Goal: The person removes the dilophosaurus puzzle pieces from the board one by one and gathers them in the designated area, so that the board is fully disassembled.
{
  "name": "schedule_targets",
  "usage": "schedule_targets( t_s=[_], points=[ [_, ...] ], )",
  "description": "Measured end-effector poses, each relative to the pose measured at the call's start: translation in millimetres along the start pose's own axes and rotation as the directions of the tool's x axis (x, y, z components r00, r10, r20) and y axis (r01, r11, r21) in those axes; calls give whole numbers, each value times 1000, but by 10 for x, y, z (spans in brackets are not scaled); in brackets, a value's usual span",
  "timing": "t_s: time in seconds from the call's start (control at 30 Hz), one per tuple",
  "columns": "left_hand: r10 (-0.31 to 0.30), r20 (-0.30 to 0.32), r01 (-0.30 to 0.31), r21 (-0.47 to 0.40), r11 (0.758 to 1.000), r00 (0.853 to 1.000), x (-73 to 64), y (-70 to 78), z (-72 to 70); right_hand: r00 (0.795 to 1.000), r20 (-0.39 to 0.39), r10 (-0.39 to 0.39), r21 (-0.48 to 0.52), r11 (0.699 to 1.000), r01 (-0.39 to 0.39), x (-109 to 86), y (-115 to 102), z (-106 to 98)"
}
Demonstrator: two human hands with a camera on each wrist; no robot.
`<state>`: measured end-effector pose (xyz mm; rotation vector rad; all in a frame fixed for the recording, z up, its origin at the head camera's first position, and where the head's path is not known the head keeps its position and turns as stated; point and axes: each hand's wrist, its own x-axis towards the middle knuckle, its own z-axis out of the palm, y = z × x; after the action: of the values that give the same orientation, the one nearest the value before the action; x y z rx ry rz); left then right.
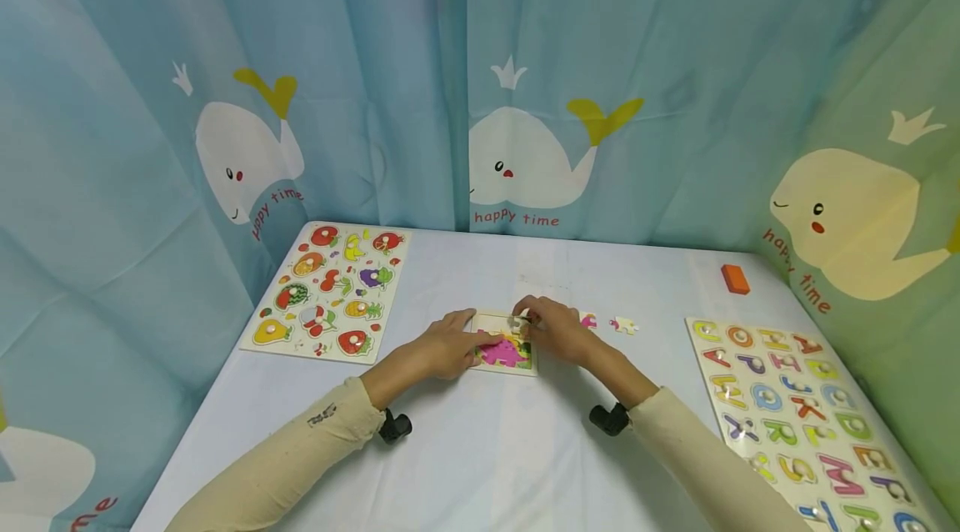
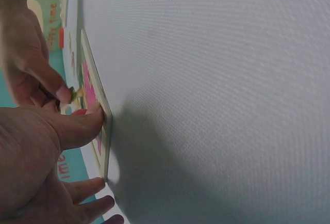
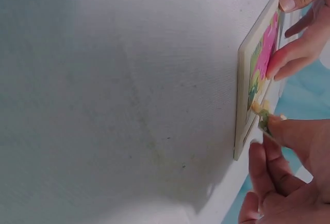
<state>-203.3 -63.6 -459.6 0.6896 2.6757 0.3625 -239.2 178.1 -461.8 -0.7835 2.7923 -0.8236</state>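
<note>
A small wooden jigsaw tray (image 1: 504,372) with a pink figure lies flat in the middle of the table. My left hand (image 1: 448,344) rests at its left side, fingers fairly straight, one fingertip pressing on the pink picture. Over the tray's far right part, my right hand (image 1: 557,330) pinches a small green and yellow jigsaw piece (image 3: 265,120) between thumb and fingers. This piece is tilted, its lower end right at the tray's recess. Pale bare recess shows along the tray's far side. Two loose jigsaw pieces, one pink (image 1: 589,321) and one mostly cream (image 1: 624,325), lie beyond the right hand.
At the left back lies a fruit peg puzzle board (image 1: 322,351). An alphabet peg puzzle board (image 1: 757,424) covers the right side of the table, with an orange block (image 1: 736,279) behind it. A blue whale-print curtain (image 1: 375,140) hangs around the white table (image 1: 480,449).
</note>
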Motion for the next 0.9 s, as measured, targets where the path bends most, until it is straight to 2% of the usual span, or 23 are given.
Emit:
schedule_targets(
  t_s=[0.13, 0.27, 0.47, 0.7, 0.9],
  points=[
    [10, -2, -10, 4, 1000, 1000, 4, 0, -6, 999, -34, -24, 87, 996, 27, -21, 45, -29],
    [10, 4, -10, 15, 1000, 1000, 6, 2, -8, 997, -63, 36, 158, 987, -25, -19, 92, -123],
    [-4, 6, 4, 21, 1000, 1000, 10, 6, -6, 989, -88, 119, 176, 979, -102, -120, 259, -498],
    [-5, -5, 5, 1, 1000, 1000, -8, 9, -4, 986, -84, 146, 102, 985, -137, -423, 724, -986],
    [4, -16, -4, -17, 1000, 1000, -19, 5, 5, 980, 17, 198, 110, 974, -199, -671, 1131, -1247]
  ],
)
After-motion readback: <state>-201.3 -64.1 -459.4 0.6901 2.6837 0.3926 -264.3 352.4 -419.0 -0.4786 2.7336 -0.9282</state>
